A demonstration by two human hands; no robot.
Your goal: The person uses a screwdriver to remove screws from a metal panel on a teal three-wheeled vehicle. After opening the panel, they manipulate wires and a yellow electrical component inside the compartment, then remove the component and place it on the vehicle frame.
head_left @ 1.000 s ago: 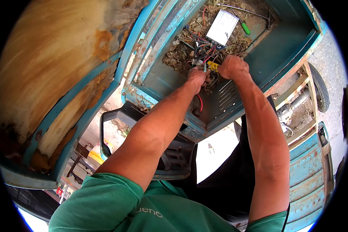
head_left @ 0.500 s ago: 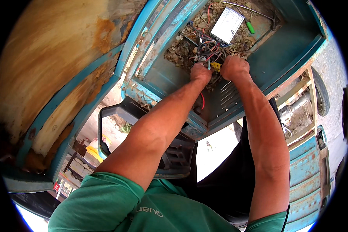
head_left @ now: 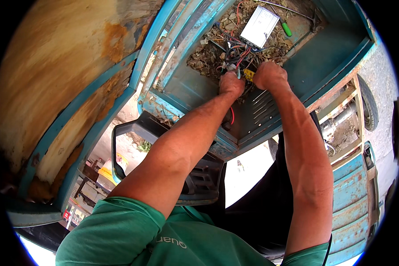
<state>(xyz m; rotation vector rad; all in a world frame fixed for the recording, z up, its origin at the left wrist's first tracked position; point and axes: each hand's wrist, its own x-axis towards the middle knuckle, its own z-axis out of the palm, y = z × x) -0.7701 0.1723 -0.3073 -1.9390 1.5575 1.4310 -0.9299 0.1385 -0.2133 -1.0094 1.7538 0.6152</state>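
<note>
My left hand [head_left: 231, 83] is closed around wires at the lower end of a tangled wire bundle [head_left: 243, 54]. A small pale-teal piece [head_left: 238, 73] shows at its fingertips. Just to the right, my right hand [head_left: 269, 75] is curled into a fist around a yellow piece [head_left: 249, 74], which sticks out toward the left hand; its kind is partly hidden by the fingers. The wires, red, black and blue among them, run up to a silver ribbed control box [head_left: 260, 26]. A loose red wire [head_left: 232, 116] hangs below my left wrist.
Dry leaves [head_left: 204, 60] cover part of the rusty teal metal compartment [head_left: 314, 71]. A green-handled screwdriver [head_left: 286, 29] and a thin metal rod [head_left: 292, 9] lie beside the box. A black plastic frame [head_left: 142, 122] stands below left, and a wheel [head_left: 367, 104] is at the right.
My right hand has shifted slightly up and right, and more of the yellow piece shows between the hands. My left hand stays nearly in place, still gripping the wires.
</note>
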